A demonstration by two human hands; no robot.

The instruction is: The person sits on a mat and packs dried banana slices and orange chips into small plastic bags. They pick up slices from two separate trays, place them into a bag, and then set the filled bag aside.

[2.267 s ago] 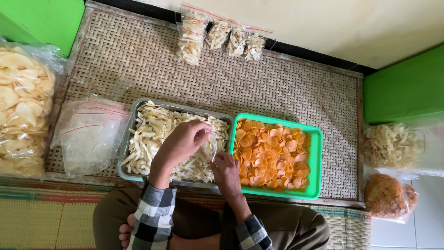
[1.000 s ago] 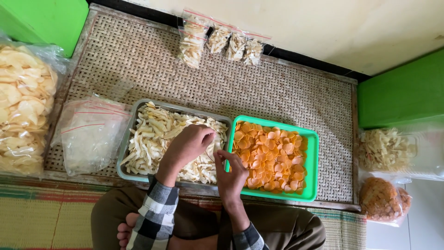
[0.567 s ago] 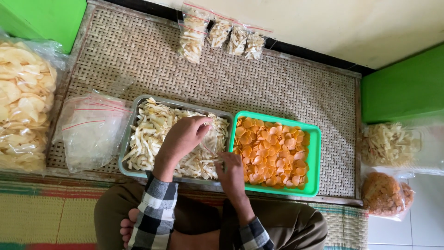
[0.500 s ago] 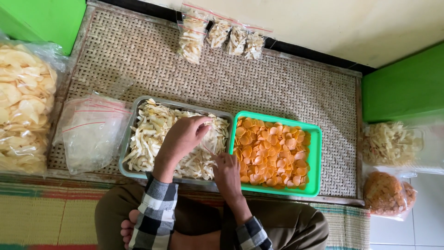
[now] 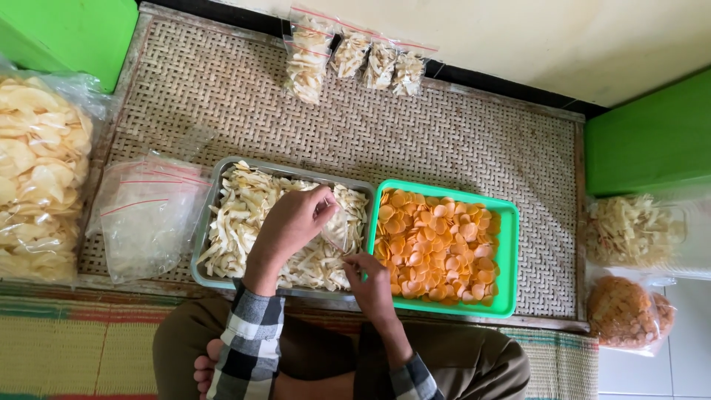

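From the head camera, your left hand (image 5: 290, 222) is bunched over the grey tray (image 5: 209, 222) of pale chips (image 5: 241, 222), pinching a few at the mouth of a small clear bag (image 5: 342, 231); your right hand (image 5: 370, 280) pinches that bag's lower edge. Keep the mouth wide and feed small pinches. The bag lies over the tray's right end, long axis running from you toward the far edge, mouth apparently toward your left hand.

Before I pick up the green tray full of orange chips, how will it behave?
The green tray is probably light for its size, since the orange chips look thin and dry. Its plastic may flex if lifted by one edge. The chips are heaped to the rim, so tilting would likely spill them, and they seem fragile.
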